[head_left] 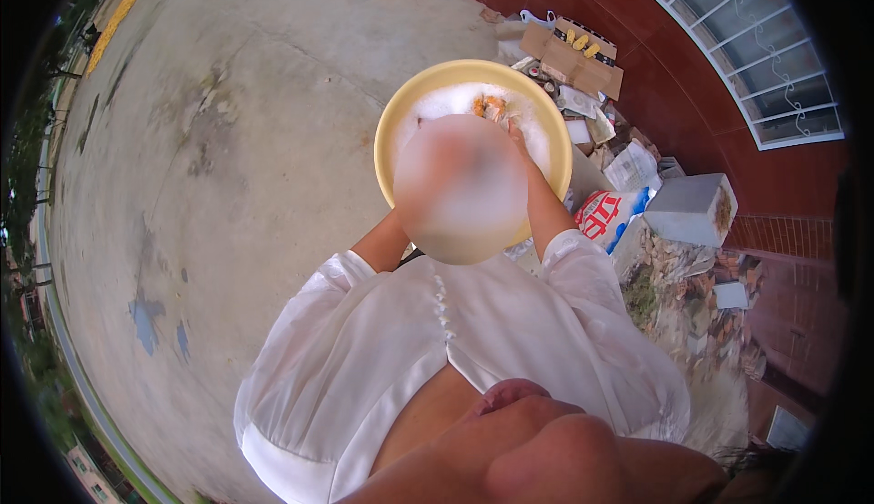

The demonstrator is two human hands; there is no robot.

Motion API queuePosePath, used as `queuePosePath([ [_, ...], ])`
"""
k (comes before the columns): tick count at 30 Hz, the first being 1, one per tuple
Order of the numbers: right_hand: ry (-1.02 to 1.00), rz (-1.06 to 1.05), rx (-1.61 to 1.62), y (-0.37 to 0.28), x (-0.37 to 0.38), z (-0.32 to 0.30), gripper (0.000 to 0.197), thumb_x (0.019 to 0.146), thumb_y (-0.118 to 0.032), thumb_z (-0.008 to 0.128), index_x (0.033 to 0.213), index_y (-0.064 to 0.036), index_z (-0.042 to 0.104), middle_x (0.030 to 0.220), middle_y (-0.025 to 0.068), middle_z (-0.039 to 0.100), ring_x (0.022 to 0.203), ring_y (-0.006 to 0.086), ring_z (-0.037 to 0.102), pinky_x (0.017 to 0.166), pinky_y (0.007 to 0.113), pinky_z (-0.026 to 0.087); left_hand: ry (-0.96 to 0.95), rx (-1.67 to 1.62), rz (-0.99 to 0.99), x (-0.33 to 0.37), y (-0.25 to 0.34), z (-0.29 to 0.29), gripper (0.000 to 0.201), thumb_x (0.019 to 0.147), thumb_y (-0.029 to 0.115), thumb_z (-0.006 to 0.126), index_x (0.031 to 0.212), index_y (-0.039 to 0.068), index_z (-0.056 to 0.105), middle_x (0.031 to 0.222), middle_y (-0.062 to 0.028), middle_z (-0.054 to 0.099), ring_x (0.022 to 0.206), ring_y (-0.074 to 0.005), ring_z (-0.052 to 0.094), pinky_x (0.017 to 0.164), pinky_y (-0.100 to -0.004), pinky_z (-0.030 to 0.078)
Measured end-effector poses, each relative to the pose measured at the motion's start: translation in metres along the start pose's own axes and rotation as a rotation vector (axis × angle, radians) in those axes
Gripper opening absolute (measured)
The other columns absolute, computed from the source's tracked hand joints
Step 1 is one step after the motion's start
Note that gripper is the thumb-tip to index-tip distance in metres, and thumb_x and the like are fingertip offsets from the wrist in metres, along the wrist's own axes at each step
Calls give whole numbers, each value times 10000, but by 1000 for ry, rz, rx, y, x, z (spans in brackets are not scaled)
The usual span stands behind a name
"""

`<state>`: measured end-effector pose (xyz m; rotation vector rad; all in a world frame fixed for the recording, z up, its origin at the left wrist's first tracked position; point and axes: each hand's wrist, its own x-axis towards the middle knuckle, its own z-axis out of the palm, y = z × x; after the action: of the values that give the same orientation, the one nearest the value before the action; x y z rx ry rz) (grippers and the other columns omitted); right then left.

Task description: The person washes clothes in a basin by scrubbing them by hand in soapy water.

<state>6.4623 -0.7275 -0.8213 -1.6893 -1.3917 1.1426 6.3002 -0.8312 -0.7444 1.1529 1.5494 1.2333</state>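
Note:
A round yellow basin (383,144) with white suds (446,99) inside is in front of me. Both my forearms reach into it, the left forearm (381,242) and the right forearm (546,208), in rolled white sleeves. A large round blur covers the basin's middle and hides my left hand. At the blur's right edge, part of my right hand (517,142) shows, close to an orange and whitish item (492,107) in the suds. The item's kind is unclear, and I cannot see whether my fingers grip it.
An open cardboard box (572,60) with yellow corn cobs (583,43) stands beyond the basin, right. Nearer lie papers (632,169), a printed white bag (601,215), a pale block (685,211) and rubble along a red wall (701,103) with a barred window (774,58). Concrete ground (255,140) spreads left.

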Motion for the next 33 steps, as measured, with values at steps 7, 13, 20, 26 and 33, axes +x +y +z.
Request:
queuePosePath([
  [7,-181,141,836,-134,-185,17,385,845,-254,681,1134,-7,620,998,93,639,864,170,630,745,310,514,-316,-953,-674,-84,39,-43,492,1002,476,345,1299,108,482,1208,-96,580,1114,-298,584,891,-449,519],
  [13,0,-255,35,-123,-280,12,500,809,-261,682,1116,119,575,1029,227,650,978,342,631,871,399,483,-236,-1147,-456,-118,-44,-9,523,975,562,316,1244,188,562,1186,-72,611,1058,-278,600,897,-496,483],
  [20,186,-236,-199,-105,-273,-21,362,838,-263,602,967,73,644,896,294,653,869,408,650,789,447,494,-102,-1275,-534,-155,5,7,437,997,433,344,1184,110,572,1041,-86,647,922,-229,629,835,-387,516],
  [26,245,-422,-231,-146,-277,31,258,832,-240,631,911,3,670,849,261,663,801,417,646,732,472,503,-15,-900,-398,-121,19,-34,391,1006,402,355,1124,108,584,986,-63,636,882,-201,618,781,-364,518],
  [33,241,-331,-126,-187,-265,103,287,848,-235,609,986,6,682,888,262,670,844,410,653,775,444,505,-104,-862,-675,-93,28,-134,418,982,492,385,1071,141,594,942,-61,624,825,-208,594,670,-391,502],
])
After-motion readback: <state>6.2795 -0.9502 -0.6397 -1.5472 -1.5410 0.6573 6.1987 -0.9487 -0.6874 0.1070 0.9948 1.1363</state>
